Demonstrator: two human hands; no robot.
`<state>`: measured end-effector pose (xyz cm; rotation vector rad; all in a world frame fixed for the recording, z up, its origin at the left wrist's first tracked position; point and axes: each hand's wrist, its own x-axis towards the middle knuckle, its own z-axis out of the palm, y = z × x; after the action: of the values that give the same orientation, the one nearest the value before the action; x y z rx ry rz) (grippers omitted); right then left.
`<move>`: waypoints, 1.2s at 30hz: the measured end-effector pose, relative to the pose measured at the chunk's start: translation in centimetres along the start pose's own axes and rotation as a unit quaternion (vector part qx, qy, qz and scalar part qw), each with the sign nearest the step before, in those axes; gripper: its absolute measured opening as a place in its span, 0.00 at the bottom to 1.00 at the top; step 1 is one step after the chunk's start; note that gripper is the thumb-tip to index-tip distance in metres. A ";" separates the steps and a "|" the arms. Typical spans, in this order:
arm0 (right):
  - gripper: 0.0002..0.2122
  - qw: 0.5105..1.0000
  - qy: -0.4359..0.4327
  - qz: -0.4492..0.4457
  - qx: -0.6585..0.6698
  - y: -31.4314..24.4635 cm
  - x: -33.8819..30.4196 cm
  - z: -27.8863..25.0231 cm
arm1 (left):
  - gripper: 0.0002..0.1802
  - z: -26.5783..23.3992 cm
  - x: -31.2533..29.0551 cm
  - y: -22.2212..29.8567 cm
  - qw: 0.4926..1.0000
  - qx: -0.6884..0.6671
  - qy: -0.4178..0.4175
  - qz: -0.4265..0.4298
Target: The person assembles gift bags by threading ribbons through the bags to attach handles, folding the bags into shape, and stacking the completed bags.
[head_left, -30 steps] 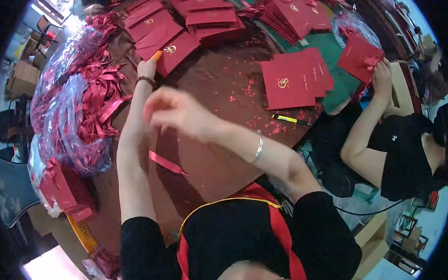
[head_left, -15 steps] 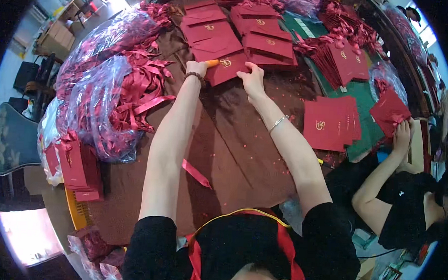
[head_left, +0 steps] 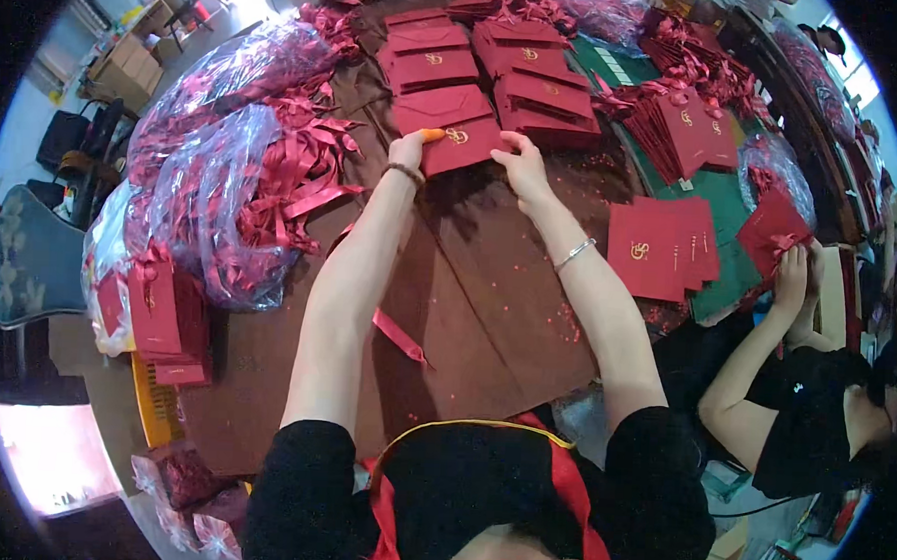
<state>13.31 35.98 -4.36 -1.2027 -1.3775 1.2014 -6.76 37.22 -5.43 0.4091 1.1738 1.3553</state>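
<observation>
A flat dark red paper bag (head_left: 464, 159) with a gold emblem lies at the near end of the left column of bags, held between both my hands. My left hand (head_left: 411, 154) grips its left edge, the thumb in an orange cover lying on top. At its right edge my right hand (head_left: 525, 173) pinches the side with thumb and forefinger. Behind it, partly overlapped, lie more red bags (head_left: 433, 71) in a column. A second stack of red bags (head_left: 549, 89) stands just right of it.
Plastic-wrapped bundles of red ribbon bags (head_left: 207, 184) fill the left side. On the right, red bags (head_left: 650, 249) lie fanned out, with a green mat (head_left: 736, 238) beyond. A co-worker's hands (head_left: 794, 280) hold a ribboned bag there. A loose ribbon (head_left: 401, 336) lies on the brown cloth (head_left: 447, 320).
The view has shifted a little. Both my hands stay on the bag, which now sits squarer with the column. The co-worker's second hand has come into sight at their bag.
</observation>
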 end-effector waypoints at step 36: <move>0.40 0.920 -0.271 0.204 0.198 -1.4 -26.7 -3.2 | 0.22 -14.3 -22.2 -1.4 0.630 0.681 0.178 0.327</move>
<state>19.10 9.70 -3.64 -0.9177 -1.1935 2.1197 -13.28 11.68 -3.49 1.8660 2.4494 0.8074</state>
